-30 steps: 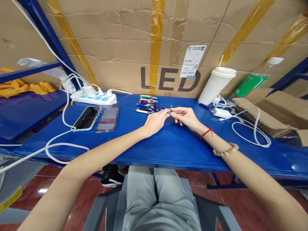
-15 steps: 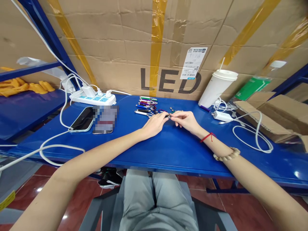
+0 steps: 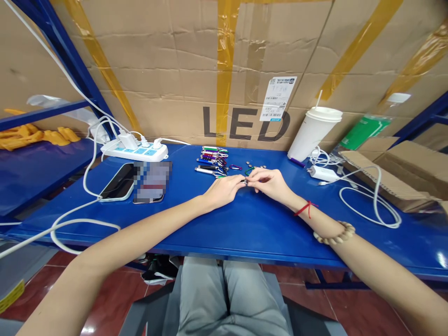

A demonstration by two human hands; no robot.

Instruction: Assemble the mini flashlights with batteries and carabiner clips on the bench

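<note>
My left hand (image 3: 224,191) is closed, its fingertips pinching a small dark and silver piece (image 3: 246,182) just above the table. The fingertips of my right hand (image 3: 269,183) meet the piece from the other side. Most of it is covered by the fingers, so its kind does not show. Behind my left hand lies a row of slim keychain flashlights (image 3: 210,162) in several colours, with small carabiner clips at their right ends. A loose purplish carabiner (image 3: 235,167) and a green carabiner (image 3: 249,171) lie beyond my hands, near several small round silver pieces (image 3: 248,163).
On the blue table (image 3: 210,228), two phones (image 3: 119,182) and a white power strip (image 3: 140,150) lie left. To the right stand a white cup (image 3: 314,133), a charger with cable (image 3: 324,173), a green-labelled bottle (image 3: 366,130) and an open cardboard box (image 3: 402,172). A large carton (image 3: 168,70) rises behind.
The view has shifted slightly, so the table sits lower in the picture. My hands have come a little nearer to me, still pinching the small piece, and more of the carabiners shows.
</note>
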